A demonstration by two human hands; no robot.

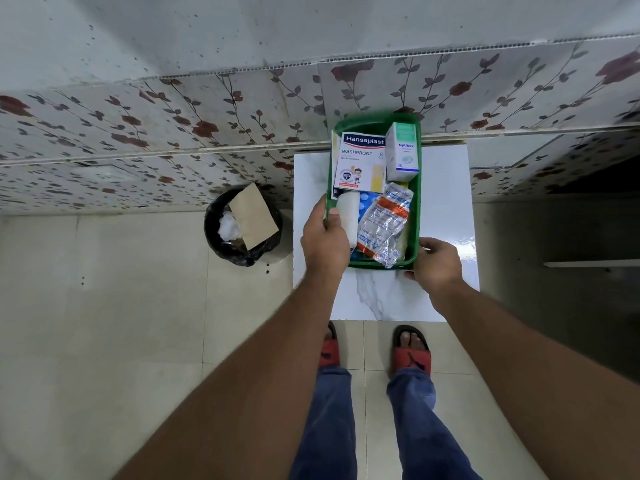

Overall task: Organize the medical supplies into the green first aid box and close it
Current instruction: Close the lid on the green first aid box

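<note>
The green first aid box (pixel 415 216) stands lidless on a small white marble table (pixel 446 216). Inside lie a Hansaplast plaster pack (pixel 360 161), a white-and-green Optibex carton (pixel 401 150), a clear foil packet with orange print (pixel 384 223), a blue blister strip (pixel 367 199) and a white gauze roll (pixel 348 213). My left hand (pixel 325 240) grips the box's left rim, thumb against the gauze roll. My right hand (pixel 436 263) holds the box's near right corner. No lid is visible.
A black-lined waste bin (pixel 242 225) with cardboard and white wadding stands on the floor left of the table. A floral tiled wall rises just behind the table. My feet in red sandals (pixel 412 355) are at the table's front edge.
</note>
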